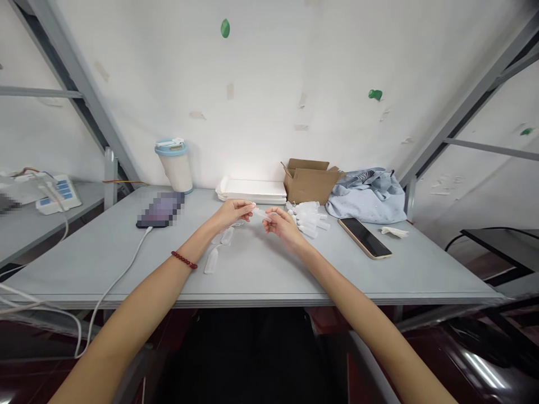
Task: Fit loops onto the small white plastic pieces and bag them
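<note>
A small translucent plastic sleeve (263, 214) is held above the desk between my two hands. The fingers of my left hand (237, 213) pinch its left end. At its other end, my right hand (282, 225) grips it between thumb and fingers. Below my left hand, a few similar pieces, including a plastic sleeve (211, 261) with a thin neck, lie on the desk. Just beyond my right hand is a loose pile of translucent plastic sleeves (309, 214). Fine detail of the held piece is too small to make out.
On the grey desk (261, 275) stand a lidded tumbler (174, 168), a stack of white paper (255, 191) and an open cardboard box (314, 185). Pale blue cloth (366, 199) lies beside the box. A phone (365, 238) is at right; a cabled phone (160, 210) is at left.
</note>
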A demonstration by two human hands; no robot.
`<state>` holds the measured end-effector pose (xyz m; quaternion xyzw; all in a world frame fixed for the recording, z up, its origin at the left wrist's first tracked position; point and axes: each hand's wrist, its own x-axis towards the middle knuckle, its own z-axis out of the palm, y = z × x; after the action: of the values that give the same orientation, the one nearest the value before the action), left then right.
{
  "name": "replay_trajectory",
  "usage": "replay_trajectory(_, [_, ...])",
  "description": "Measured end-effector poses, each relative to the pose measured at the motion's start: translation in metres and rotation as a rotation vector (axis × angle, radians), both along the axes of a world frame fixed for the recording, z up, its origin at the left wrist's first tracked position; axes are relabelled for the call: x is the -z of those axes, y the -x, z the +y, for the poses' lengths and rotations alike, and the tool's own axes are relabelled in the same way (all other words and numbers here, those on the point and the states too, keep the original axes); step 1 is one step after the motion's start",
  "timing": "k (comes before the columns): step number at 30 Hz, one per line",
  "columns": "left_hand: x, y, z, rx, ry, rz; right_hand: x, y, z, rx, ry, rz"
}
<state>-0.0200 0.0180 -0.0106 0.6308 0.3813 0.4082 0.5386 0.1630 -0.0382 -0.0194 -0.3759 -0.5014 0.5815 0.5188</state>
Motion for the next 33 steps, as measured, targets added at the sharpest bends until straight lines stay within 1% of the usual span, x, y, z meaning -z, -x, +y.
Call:
replay_trajectory(5, [0.0022,-0.0006,-0.0012,0.021,-0.07,0.043,0.0015,-0.0003,0.001,0.015,0.02,-0.022])
replay_trajectory(9, [0.0027,-0.0021,-0.0027,0.039,-0.061,0.012,0.0026,-0.0013,0.0027,-0.008,0.071,0.019])
replay_trajectory(13, [0.0034,-0.0016,-0.002,0.037,-0.064,-0.014,0.0033,-0.0027,0.0039,-0.002,0.093,0.05])
replay_trajectory(16, [0.0039,-0.0001,-0.001,0.013,-0.055,0.012,0.0045,-0.0031,0.0048,-0.004,0.085,0.039])
replay_trajectory(23, [0.0027,-0.0001,-0.0012,-0.033,-0.035,0.039,0.0063,-0.003,0.0061,0.036,0.03,-0.066])
replay_trajectory(26, [0.0028,-0.0009,-0.0014,-0.04,-0.043,0.036,0.0047,-0.0033,0.0049,0.026,0.057,-0.037])
replay_trajectory(33, [0.0062,-0.0035,-0.0009,-0.061,-0.048,0.03,-0.002,-0.0029,0.0012,0.024,0.181,0.044])
